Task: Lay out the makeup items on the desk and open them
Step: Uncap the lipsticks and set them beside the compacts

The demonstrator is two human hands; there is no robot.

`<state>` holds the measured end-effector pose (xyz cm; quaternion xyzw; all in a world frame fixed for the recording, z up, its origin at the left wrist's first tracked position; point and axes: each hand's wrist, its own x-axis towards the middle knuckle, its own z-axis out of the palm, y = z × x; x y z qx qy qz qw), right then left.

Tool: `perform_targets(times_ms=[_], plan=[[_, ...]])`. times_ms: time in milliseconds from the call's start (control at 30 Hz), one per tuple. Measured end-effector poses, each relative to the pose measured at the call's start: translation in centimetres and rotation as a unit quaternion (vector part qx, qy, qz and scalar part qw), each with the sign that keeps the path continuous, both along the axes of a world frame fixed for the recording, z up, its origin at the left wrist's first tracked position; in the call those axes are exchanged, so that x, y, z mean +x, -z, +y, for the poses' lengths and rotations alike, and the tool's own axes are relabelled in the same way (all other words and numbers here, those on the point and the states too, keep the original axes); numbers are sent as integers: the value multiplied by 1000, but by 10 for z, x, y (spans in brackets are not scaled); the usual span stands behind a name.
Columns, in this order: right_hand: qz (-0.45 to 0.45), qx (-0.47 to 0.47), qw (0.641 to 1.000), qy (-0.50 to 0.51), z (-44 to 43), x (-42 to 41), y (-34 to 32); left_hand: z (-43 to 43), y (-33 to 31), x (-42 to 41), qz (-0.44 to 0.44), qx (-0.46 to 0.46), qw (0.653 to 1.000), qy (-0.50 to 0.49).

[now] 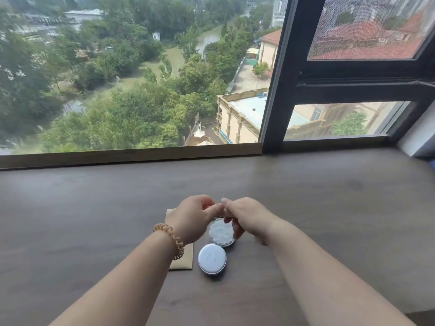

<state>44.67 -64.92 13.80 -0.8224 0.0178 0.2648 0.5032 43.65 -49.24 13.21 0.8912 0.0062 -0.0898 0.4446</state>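
K: Forearms (131, 276) crossed the near edge, angled toward each other; coiled hair tie (170, 240) on the left wrist. Grip status?

M: Left hand (194, 216) and right hand (246, 218) were both curled, fingertips meeting at one spot. Could not tell whether anything small was pinched there, as the knuckles hid it.

K: Task item position?

M: Open round pot (221, 232) stood on the desk (329, 196) directly beneath the grip, pale contents exposed. Right-hand fingers were down at its rim; contact unclear. Silver round lid (212, 258) lay flat on the person's side of the grip, just beside the pot. It could equally have been a second, closed compact.

K: Why there?

M: Judgement only: the lid was parked close so the pair read as one item, clear of the hands. Working above the pot would keep any inner seal or puff over its own container.

K: Anything else?

M: Tan flat pouch (182, 263) lay left of the grip, partly under the left wrist. It was probably the source of the items; contents not visible.
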Motion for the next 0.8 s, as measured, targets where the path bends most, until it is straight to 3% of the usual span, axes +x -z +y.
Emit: perform_targets(times_ms=[133, 267, 467, 600, 700, 800], plan=[[-4, 44, 999, -10, -11, 1, -5, -4, 1, 2, 40, -45, 998, -4], [13, 7, 999, -50, -13, 0, -4, -15, 1, 6, 63, -90, 994, -5], [-127, -51, 983, -125, -32, 12, -4, -11, 0, 7, 174, -181, 968, -22], [-241, -172, 937, -184, -31, 18, -6, -7, 13, 11, 240, -210, 946, -63], [-347, -251, 893, -134, -41, 26, -4, -7, 18, 12, 236, -255, 928, -137], [-314, -197, 928, 40, -65, 35, 6, -2, 23, 13, 206, -315, 909, -180]])
